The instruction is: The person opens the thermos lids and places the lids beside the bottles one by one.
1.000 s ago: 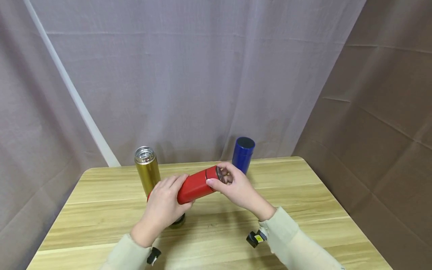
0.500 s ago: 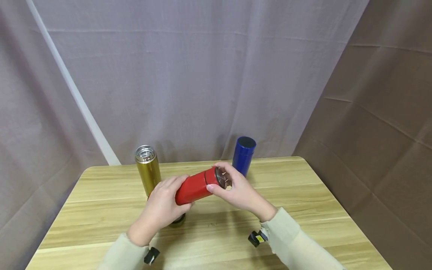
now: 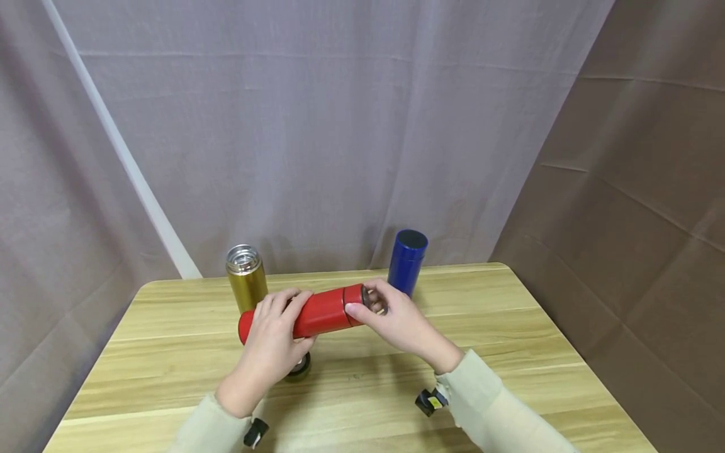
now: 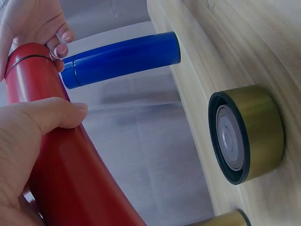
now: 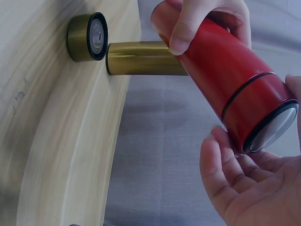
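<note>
A red thermos point(image 3: 323, 313) is held above the table, lying nearly level with its lid end to the right. My left hand point(image 3: 270, 333) grips its body, thumb on the near side. My right hand point(image 3: 401, 318) has thumb and fingertips around the red lid point(image 5: 256, 108), which sits on the thermos; a dark seam marks the joint, and its end is silvery. Behind my left hand stands a gold thermos point(image 3: 247, 283) without its lid, its steel mouth showing. The gold lid point(image 4: 251, 134) rests on the table with its inner side up, partly hidden by my left hand in the head view.
A blue thermos point(image 3: 406, 263) with a dark top stands upright near the back edge, just beyond my right hand. The wooden table point(image 3: 510, 352) ends at grey curtains point(image 3: 317, 157) behind, with a brown cloth wall point(image 3: 640, 207) at the right.
The red thermos has tipped closer to level, its base now showing left of my left hand. Its lid end has dipped slightly. Both hands keep hold; the other thermoses stay put.
</note>
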A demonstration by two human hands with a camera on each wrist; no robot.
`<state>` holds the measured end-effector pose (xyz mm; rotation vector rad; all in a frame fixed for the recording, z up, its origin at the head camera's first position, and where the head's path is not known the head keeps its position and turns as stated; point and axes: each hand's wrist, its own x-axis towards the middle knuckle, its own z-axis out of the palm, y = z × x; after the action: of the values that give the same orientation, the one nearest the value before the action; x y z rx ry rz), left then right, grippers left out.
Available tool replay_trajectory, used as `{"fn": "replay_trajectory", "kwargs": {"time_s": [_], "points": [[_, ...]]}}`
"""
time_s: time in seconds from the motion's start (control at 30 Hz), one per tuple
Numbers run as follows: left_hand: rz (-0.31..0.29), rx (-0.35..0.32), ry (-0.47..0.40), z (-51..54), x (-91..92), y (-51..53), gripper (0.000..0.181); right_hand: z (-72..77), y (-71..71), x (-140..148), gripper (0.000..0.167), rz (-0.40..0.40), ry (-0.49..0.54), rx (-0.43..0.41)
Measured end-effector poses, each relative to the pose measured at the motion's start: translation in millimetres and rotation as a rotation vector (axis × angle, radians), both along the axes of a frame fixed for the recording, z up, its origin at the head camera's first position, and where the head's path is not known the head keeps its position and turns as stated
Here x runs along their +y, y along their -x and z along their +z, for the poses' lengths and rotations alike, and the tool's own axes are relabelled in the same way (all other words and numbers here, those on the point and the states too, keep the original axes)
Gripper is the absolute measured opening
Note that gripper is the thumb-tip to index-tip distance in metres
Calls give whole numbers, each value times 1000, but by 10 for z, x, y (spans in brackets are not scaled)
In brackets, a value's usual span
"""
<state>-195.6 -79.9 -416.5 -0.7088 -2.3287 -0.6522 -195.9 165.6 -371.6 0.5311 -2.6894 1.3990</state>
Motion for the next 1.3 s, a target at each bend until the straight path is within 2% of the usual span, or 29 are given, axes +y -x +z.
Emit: {"fn": "replay_trajectory", "kwargs": {"time_s": [0.17, 0.33, 0.57, 0.67, 0.77, 0.87, 1.0, 1.13, 1.3], "points": [[-5, -2, 5, 6, -10, 11, 71, -21, 17, 12, 44, 39, 13, -5], [-26, -55, 15, 31, -31, 7, 73, -30, 16, 26, 49, 73, 12, 2], [-39, -125, 9, 28, -57, 14, 74, -35, 19, 44, 59, 194, -19, 152], [-39, -136, 5, 15, -67, 19, 75, -34, 14, 39, 62, 210, -48, 190], [-30, -132, 1, 0, -71, 19, 76, -38, 7, 18, 66, 174, -79, 180], [-21, -99, 4, -6, -65, 16, 75, -43, -1, -3, 70, 100, -90, 126], [-22, -43, 18, -3, -50, 13, 74, -36, -18, -14, 60, 22, -81, 31], [-25, -19, 25, -3, -42, 12, 74, -42, -23, -8, 47, -3, -111, 13], [-29, -25, 30, -25, -37, 17, 75, -47, -28, -1, 48, 4, -92, -15]]}}
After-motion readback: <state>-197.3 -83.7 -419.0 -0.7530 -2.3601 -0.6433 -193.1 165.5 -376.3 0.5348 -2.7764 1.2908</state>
